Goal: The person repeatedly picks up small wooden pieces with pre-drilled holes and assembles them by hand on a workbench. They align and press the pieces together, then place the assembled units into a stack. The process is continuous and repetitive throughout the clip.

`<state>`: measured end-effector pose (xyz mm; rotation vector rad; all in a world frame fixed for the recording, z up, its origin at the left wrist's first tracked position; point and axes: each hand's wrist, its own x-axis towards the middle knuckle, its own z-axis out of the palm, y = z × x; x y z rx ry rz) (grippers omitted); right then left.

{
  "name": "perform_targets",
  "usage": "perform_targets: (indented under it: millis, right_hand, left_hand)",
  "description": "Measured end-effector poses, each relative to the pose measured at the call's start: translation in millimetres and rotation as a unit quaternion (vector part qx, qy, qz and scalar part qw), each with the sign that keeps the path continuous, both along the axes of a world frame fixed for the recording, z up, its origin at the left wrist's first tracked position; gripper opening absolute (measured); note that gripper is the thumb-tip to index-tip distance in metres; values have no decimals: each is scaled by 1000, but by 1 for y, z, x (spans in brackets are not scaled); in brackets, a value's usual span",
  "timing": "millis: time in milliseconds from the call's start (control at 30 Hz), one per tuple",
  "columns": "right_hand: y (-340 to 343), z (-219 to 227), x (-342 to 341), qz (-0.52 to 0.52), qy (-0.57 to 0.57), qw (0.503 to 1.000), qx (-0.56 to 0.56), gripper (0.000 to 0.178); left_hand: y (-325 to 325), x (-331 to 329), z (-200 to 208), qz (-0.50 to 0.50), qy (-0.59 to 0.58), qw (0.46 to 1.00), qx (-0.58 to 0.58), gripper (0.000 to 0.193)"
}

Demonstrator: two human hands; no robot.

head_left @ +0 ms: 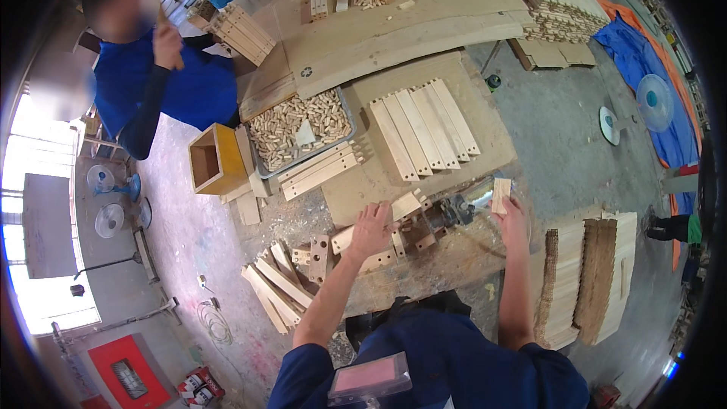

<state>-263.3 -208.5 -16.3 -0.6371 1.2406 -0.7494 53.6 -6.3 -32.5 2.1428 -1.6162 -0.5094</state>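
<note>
A: Status on the hands?
B: Right hand (512,216): fingers closed on the lower end of a small wooden block (501,191), upper part sticking out free. It's by the table's (496,125) right edge. Left hand (371,229): over a wooden slat (343,240) toward the near edge. Gripping or just resting, can't tell; the hand hides the contact.
A: How to do this bit well?
B: My read: one hand handles the block, the other steadies the slat. Grip the block low, square, no twist, so the free end stays visible. Left: press flat, fingertips out of the metalwork. Dark metal fixture (457,210) sits between the two hands, so I'd treat it as the pinch risk.
A: Block vs fingers, exactly?
B: Touching the right fingers, projecting away from the near edge. Well apart from the left fingers, fixture in between. Slat is under the left hand, one end showing to its left.
A: Anything else close?
B: Row of slats (424,130) farther from the near edge, dowel tray (347,106) left of it. Loose strips (274,295) at the near-left corner; mind the left elbow.
</note>
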Motion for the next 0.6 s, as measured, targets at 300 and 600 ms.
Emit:
perform_targets:
  millis: [300, 600]
  right_hand:
    - [102, 24, -35, -62, 17, 997, -33, 25]
    - [125, 20, -36, -114, 22, 993, -25, 24]
  left_hand:
    - [62, -30, -57, 81, -54, 995, 10, 31]
    - [58, -29, -62, 55, -33, 997, 47, 43]
